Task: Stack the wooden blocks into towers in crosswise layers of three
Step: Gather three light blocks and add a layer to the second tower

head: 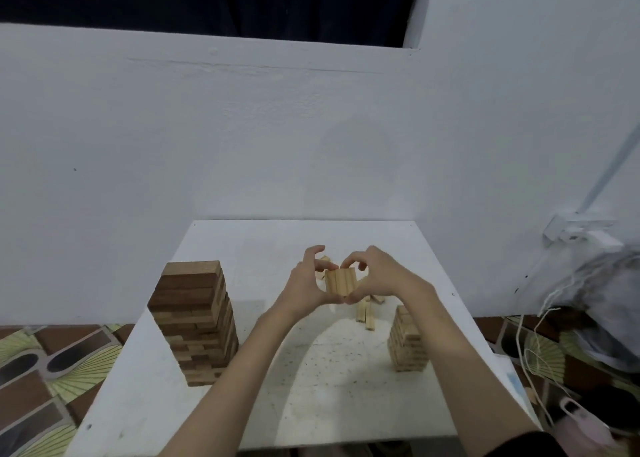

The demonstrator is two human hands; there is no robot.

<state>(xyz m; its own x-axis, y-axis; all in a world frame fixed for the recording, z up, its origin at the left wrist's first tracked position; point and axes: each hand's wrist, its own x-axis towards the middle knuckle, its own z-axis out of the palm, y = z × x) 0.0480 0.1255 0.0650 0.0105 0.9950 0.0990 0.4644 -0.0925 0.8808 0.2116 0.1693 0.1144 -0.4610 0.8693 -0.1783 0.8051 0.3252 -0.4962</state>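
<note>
On the near part of the white surface [311, 404] stood a tall dark tower [194, 321] at left and a short pale tower [407, 342] at right. Beyond, the left hand [304, 283] and right hand [377, 275] pinched a set of three blocks [341, 282] between them, held above loose blocks [367, 313]. It seemed a layer was being squared; next it would need setting crosswise on the short tower.

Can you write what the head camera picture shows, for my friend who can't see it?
Both hands, left and right, hold a bundle of pale blocks above a white table. A tall dark tower stands left, a short pale tower right, with loose blocks behind.
</note>
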